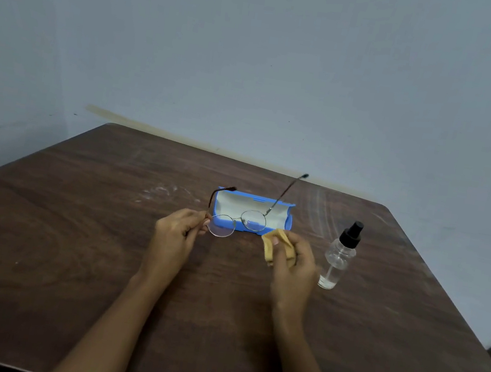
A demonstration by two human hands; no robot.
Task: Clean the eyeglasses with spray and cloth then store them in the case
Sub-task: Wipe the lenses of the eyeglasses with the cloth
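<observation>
Round thin-framed eyeglasses (236, 223) hang above the table with both arms unfolded and pointing away from me. My left hand (180, 230) pinches them at the left hinge. My right hand (293, 262) holds a folded yellow cloth (273, 245) just right of the right lens, apart from it. Behind the glasses lies the blue case (285, 213), open, with a pale lining. A clear spray bottle (338, 258) with a black nozzle stands upright to the right of my right hand.
Everything sits on a dark wooden table (68, 238) pushed against a pale wall. The table's right edge runs diagonally past the bottle, with a dark gap beyond it at the far right.
</observation>
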